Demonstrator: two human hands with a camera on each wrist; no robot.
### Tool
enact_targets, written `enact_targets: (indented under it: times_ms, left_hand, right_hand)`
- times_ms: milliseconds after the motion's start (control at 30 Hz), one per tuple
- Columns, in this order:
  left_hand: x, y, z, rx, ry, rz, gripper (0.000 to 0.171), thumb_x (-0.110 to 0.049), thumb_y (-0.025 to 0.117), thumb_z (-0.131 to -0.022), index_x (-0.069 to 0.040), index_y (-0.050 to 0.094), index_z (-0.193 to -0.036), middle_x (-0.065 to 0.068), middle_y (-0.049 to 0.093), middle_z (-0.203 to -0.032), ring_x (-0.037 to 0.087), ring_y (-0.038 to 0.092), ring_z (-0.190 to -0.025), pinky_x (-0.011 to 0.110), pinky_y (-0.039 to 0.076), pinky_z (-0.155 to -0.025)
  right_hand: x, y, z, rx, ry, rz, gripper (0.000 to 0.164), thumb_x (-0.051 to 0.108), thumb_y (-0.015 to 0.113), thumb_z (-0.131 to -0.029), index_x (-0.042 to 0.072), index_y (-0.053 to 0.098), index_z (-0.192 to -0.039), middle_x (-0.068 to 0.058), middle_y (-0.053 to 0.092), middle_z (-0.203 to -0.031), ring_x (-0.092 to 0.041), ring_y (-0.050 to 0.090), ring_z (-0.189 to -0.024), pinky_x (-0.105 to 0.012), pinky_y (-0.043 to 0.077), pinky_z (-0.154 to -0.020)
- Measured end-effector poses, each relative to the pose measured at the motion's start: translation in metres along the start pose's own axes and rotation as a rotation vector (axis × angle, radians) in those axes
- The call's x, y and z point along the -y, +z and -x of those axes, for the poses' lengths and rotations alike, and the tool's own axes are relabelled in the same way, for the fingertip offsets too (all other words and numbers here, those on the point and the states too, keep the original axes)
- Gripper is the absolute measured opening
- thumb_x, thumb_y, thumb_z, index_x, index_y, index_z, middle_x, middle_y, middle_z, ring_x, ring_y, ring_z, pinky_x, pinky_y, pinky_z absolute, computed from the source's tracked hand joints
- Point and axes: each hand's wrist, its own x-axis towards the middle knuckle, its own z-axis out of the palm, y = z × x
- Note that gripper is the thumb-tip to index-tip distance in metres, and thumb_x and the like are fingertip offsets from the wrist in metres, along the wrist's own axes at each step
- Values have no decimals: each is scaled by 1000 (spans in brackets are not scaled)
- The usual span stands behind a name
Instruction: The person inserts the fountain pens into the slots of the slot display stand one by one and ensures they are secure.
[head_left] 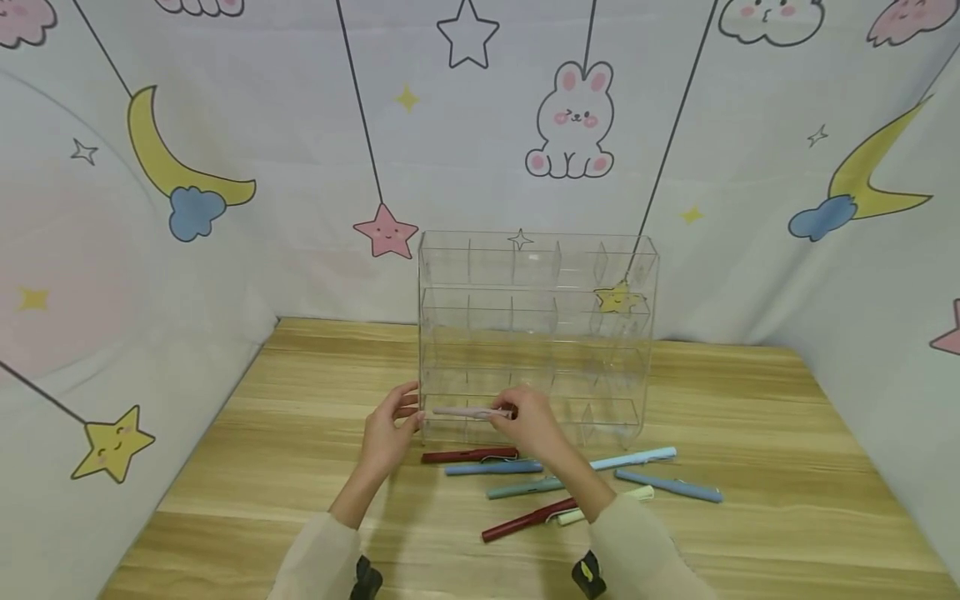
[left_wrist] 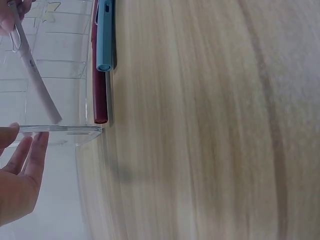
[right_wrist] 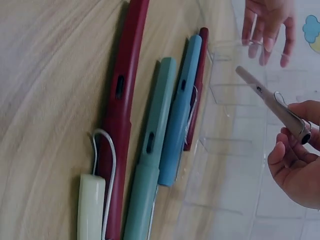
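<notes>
A: State of the hands?

B: Right hand (head_left: 528, 421): fingers narrow, pinching a pale pinkish pen (head_left: 465, 412) near its clipped end. Left hand (head_left: 388, 435): fingers loosely spread, tips at the outside of the left wall of the clear rack (head_left: 649, 333). Whether the thumb grips there, cannot tell.

A: Pen position?

B: Rack's lower left, roughly level in the head view, free end near that wall. Inside a compartment or just in front: cannot tell.

A: Likely faults?

B: One-ended pinch; a knock on the wall could twist the pen loose. Rack might skid on the bench (head_left: 787, 467) if pushed while lightly steadied. A dropped pen would probably strike the dark red pen (head_left: 465, 456) or blue pen (head_left: 491, 469) lying just in front.
</notes>
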Motion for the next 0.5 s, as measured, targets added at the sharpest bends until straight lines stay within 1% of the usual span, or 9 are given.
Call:
enact_targets:
  times_ms: [200,367,500]
  left_hand:
    - [0,0,0,-4,-2,7,44,10,58,-83,1,49,-125,24,58,-110,35,59,-95,28,55,-71]
    - [2,0,0,0,5,0,44,10,58,-83,0,49,-125,23,58,-111,35,59,-95,28,54,-71]
    - [3,0,0,2,10,-3,44,10,58,-83,0,49,-125,23,58,-110,35,59,-95,28,54,-70]
  right_hand:
    - [7,13,-2,-16,-22,32,7,5,64,-83,-1,66,-86,-8,60,-84,-15,51,-69,-22,45,-58]
    - [9,19,-2,-28,-39,22,10,6,64,-83,-2,65,-88,-9,59,-83,-12,47,-64,-21,43,-53]
    - [8,18,0,8,-44,18,20,6,66,-83,-5,63,-98,-11,60,-88,-9,43,-58,-20,40,-50]
